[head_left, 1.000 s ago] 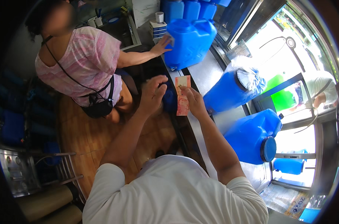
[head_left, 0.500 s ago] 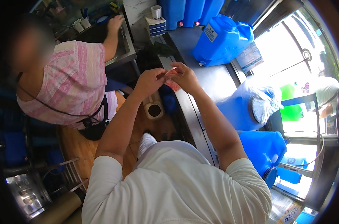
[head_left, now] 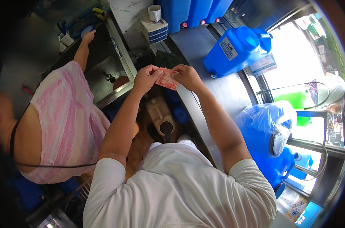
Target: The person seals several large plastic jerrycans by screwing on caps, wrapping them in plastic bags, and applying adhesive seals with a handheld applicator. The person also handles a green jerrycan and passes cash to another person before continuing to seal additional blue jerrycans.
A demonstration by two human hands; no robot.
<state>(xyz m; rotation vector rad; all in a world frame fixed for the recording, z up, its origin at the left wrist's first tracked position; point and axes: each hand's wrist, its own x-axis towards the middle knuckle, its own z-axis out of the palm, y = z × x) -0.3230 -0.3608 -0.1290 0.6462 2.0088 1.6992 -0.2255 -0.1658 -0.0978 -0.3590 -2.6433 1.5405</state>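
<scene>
Between my two hands a reddish-orange banknote [head_left: 166, 79] is stretched out nearly flat, showing a printed portrait. My left hand [head_left: 146, 79] pinches its left edge between thumb and fingers. At the opposite edge my right hand [head_left: 188, 79] grips it the same way. Both hands are raised in front of me, over the gap beside the metal counter [head_left: 202, 91]. Beneath them on the floor stands a beige plastic jug [head_left: 157, 110] with a dark round opening.
A co-worker in a pink striped top [head_left: 66, 121] stands close on my left, one hand [head_left: 89, 36] reaching over a steel sink [head_left: 108, 81]. A blue water container [head_left: 237, 49] stands on the counter. Plastic-wrapped blue containers [head_left: 261, 125] are at my right. A white mug [head_left: 154, 13] tops small drawers.
The banknote, crumpled or folded between my fingers before, is now spread open. My hands are farther apart. The co-worker has leaned over and moved nearer, and my view has shifted.
</scene>
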